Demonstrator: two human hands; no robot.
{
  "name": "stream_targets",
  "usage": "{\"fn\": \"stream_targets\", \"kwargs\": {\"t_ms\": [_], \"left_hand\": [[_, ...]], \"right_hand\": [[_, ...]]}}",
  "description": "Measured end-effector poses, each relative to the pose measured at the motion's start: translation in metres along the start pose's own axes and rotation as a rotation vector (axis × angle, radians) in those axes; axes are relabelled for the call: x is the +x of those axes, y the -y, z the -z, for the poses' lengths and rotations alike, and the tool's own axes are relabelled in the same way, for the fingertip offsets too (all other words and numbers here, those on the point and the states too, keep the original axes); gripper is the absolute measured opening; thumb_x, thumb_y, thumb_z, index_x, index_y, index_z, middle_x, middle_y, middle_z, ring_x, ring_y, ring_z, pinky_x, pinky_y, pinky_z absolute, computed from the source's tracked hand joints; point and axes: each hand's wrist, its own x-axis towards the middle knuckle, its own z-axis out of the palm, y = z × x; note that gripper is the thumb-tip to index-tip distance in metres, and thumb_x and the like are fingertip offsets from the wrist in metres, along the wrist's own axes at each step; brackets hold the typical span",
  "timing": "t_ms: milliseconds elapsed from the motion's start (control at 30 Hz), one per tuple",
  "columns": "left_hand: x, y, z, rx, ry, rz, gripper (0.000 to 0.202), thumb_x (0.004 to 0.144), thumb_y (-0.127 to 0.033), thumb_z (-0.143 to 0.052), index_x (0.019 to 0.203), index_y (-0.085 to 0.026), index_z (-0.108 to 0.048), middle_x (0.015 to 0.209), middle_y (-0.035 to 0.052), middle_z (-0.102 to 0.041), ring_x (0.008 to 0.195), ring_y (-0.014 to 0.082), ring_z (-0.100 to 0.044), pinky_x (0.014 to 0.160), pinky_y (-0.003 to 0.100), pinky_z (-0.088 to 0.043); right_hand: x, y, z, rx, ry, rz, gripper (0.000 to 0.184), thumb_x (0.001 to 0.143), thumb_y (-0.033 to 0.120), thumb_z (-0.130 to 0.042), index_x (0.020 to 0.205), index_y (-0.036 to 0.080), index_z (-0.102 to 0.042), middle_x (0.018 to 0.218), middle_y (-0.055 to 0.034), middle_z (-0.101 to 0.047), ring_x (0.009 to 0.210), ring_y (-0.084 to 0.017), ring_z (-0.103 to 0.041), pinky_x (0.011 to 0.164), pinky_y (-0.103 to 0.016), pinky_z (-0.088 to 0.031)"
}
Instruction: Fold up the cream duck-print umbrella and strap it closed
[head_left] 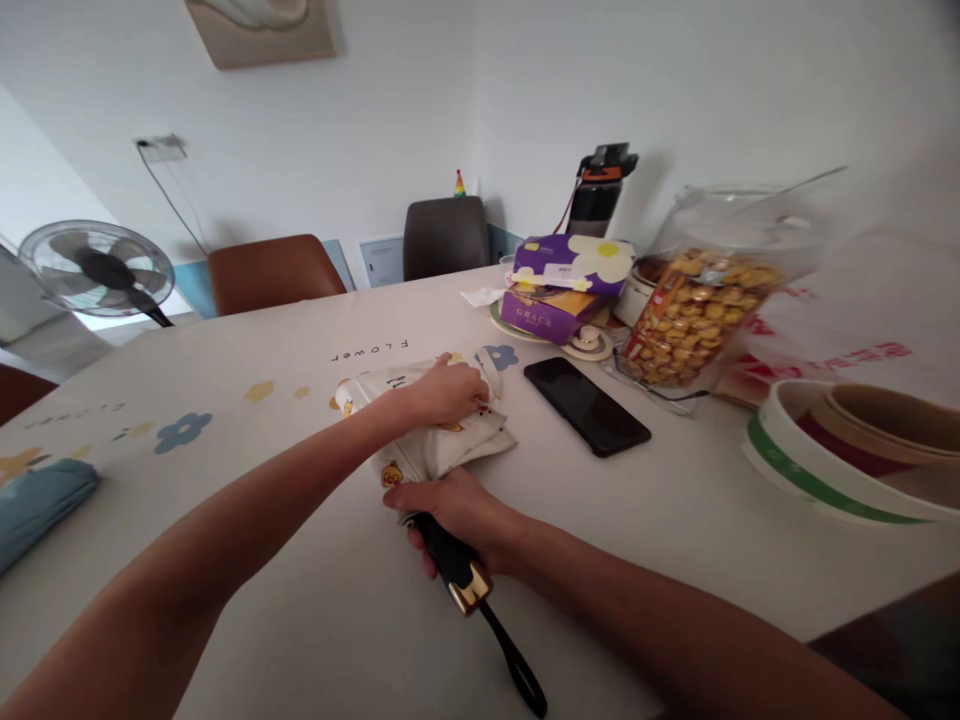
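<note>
A folded white umbrella (pixel 450 448) with small cartoon prints lies on the table (pixel 300 600) in front of me. My right hand (pixel 454 510) is wrapped round its black handle (pixel 457 570), which has a gold band and a black wrist strap trailing toward me. My left hand (pixel 450 392) rests on the white fabric farther out, fingers curled and pinching the folds. The fabric bunches between the two hands.
A black phone (pixel 586 405) lies right of the umbrella. Behind it are a purple box (pixel 562 285), a clear jar of snacks (pixel 697 310), a dark bottle (pixel 600 195) and stacked paper bowls (pixel 847 450). A blue cloth (pixel 37 505) sits far left; chairs and a fan stand beyond.
</note>
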Motion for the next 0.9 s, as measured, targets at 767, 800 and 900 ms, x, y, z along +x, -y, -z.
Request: {"fn": "stream_targets", "kwargs": {"t_ms": [767, 800, 900], "left_hand": [[-0.204, 0.001, 0.018, -0.699, -0.761, 0.572, 0.005, 0.081, -0.028, -0.053, 0.079, -0.024, -0.053, 0.099, 0.0021, -0.066, 0.103, 0.0215, -0.058, 0.092, 0.037, -0.046], [-0.207, 0.003, 0.014, -0.742, -0.743, 0.569, 0.007, 0.082, -0.030, -0.052, 0.079, -0.023, -0.054, 0.095, 0.0030, -0.067, 0.102, 0.0219, -0.059, 0.093, 0.038, -0.045], [-0.210, 0.011, 0.007, -0.795, -0.658, 0.565, 0.008, 0.080, -0.029, -0.053, 0.082, -0.022, -0.058, 0.094, 0.0048, -0.066, 0.101, 0.0231, -0.059, 0.090, 0.039, -0.046]], "right_hand": [[-0.003, 0.006, -0.001, 0.079, 0.019, 0.014, 0.019, 0.067, 0.025, -0.069, 0.077, 0.015, -0.056, 0.053, 0.0055, -0.047, 0.039, -0.007, -0.043, 0.031, -0.019, -0.042], [-0.003, 0.007, -0.001, 0.099, 0.021, 0.022, 0.020, 0.066, 0.025, -0.070, 0.078, 0.015, -0.056, 0.055, 0.0054, -0.047, 0.041, -0.007, -0.043, 0.031, -0.019, -0.042], [-0.006, 0.011, -0.001, 0.119, -0.008, 0.006, 0.021, 0.066, 0.024, -0.070, 0.078, 0.014, -0.056, 0.054, 0.0056, -0.045, 0.042, -0.006, -0.042, 0.031, -0.018, -0.040]]}}
